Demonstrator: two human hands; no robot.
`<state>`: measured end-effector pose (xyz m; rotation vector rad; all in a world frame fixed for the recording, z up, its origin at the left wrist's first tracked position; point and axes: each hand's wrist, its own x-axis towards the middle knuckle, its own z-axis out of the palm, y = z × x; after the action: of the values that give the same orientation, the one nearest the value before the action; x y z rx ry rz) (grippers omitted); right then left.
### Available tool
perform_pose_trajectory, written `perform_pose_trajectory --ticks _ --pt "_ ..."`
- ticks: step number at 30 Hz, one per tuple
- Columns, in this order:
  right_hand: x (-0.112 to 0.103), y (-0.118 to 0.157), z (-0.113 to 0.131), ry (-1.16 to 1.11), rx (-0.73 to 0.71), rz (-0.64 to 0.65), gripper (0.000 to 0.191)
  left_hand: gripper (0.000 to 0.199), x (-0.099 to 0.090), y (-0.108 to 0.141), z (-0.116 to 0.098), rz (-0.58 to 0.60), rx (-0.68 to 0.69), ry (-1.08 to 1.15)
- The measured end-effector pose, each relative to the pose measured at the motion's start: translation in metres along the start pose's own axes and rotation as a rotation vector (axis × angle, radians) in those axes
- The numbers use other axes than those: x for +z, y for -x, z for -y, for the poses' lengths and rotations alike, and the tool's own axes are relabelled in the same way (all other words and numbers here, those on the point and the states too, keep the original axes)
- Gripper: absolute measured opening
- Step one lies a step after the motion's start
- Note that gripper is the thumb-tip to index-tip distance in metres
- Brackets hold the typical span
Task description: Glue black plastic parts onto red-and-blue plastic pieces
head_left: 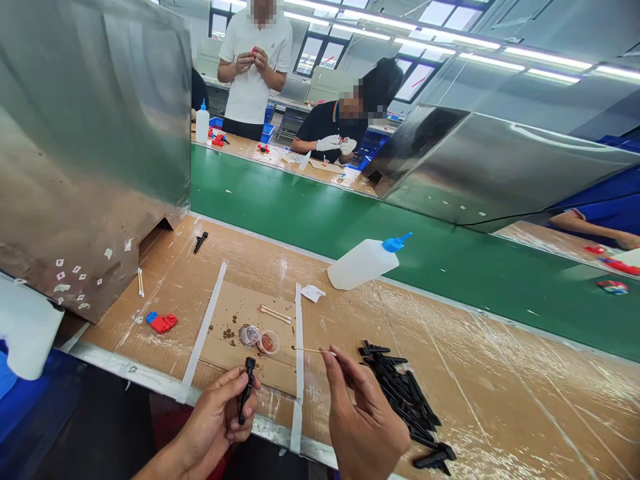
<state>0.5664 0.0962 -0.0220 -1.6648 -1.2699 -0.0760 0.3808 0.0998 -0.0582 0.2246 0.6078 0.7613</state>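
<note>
My left hand (225, 403) is closed around a small black plastic part (246, 390), held upright over the table's front edge. Pinched between thumb and fingers of my right hand (363, 413) is a cotton swab (313, 350), its dark tip pointing left. Just beyond my hands, on a stained cardboard sheet (235, 300), sit a small clear cup (249, 335) and another cup with reddish contents (268, 343). More cotton swabs (275, 314) lie behind the cups. To the right of my right hand is a pile of black plastic parts (400, 387).
A white bottle with a blue nozzle (365, 263) stands tilted in view by the green belt (290, 207). A red and blue piece (161, 322) and a single black part (201, 242) lie left. Metal panels (95, 147) rise on the left. Co-workers work across the belt.
</note>
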Motion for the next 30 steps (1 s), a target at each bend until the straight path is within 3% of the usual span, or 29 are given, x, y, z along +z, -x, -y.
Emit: perform_pose_trajectory --ticks 7,15,22,30 --pt "-0.012 0.003 0.018 -0.077 0.104 -0.078 0.019 0.02 0.002 0.001 -0.002 0.003 -0.014 -0.039" --pt "-0.002 0.021 0.028 -0.242 0.077 0.142 0.019 0.019 0.002 0.002 -0.003 0.029 -0.024 -0.05" --pt "0.011 0.029 0.029 -0.246 0.007 0.128 0.012 0.02 0.005 0.003 -0.004 0.016 -0.027 -0.045" --pt "0.018 0.031 0.023 -0.222 -0.104 0.196 0.016 0.022 0.001 0.0 -0.003 0.022 -0.016 -0.029"
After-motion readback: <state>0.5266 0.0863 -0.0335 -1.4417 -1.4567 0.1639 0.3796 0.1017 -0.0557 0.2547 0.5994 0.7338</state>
